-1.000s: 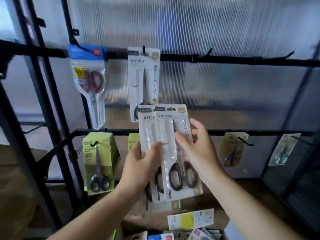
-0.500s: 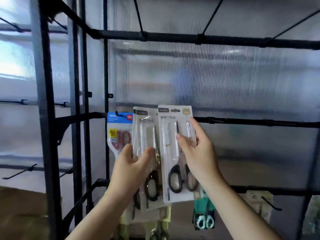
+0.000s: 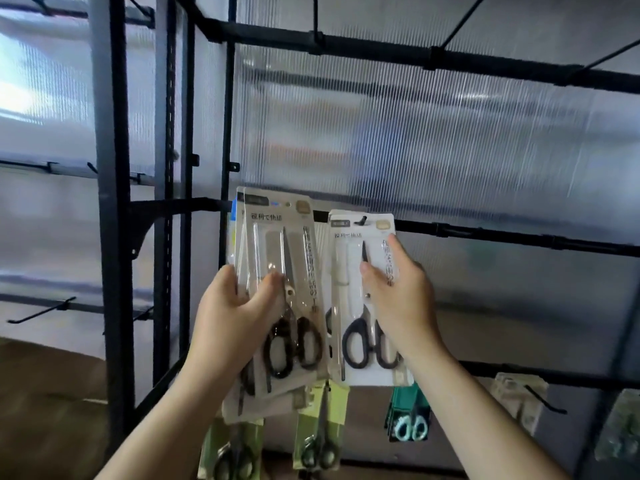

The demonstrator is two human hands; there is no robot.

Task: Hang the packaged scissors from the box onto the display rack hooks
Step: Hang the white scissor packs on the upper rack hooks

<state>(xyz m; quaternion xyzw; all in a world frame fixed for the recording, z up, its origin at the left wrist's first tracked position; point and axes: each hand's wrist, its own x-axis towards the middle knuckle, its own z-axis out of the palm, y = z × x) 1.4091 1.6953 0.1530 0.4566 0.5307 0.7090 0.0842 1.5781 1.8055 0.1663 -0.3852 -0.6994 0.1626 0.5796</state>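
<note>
Hanging one scissors pack on its hook, centre frame.
The right hand [image 3: 398, 299] pinched a flat white card pack [image 3: 353, 271], black loop handles under a glossy blister, its hole seemingly on the black wire hook [image 3: 362, 220] of the middle rail [image 3: 519, 238]. The left hand [image 3: 235, 317] gripped a fanned stack of packs [image 3: 277, 244] just left. Next, probably: seat it and let go.

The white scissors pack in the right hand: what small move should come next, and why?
Probably slide the white pack back along the hook, then let go. Its hang hole looks threaded over the hook's tip, yet the right hand grips the pack by its middle. The left hand holds a stack of further packs to hang.
</note>
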